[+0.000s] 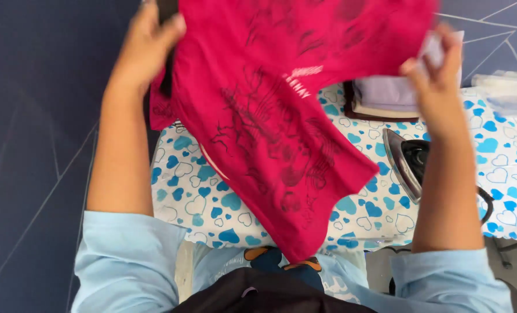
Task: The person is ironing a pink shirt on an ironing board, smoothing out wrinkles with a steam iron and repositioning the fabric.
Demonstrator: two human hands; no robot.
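Two hands hold a red shirt (281,116) up over the ironing board (212,203). The left hand (145,46) has its grip clamped on the shirt's upper left edge, thumb over the cloth. The right hand (438,75) pinches the upper right edge, blurred, fingers closed on the fabric. The shirt hangs tilted, dark print facing the camera, its lower corner drooping toward the person's light blue sleeves. On the board's heart-patterned cover an iron (409,162) stands on end just right of the shirt, with folded clothes (386,95) behind it.
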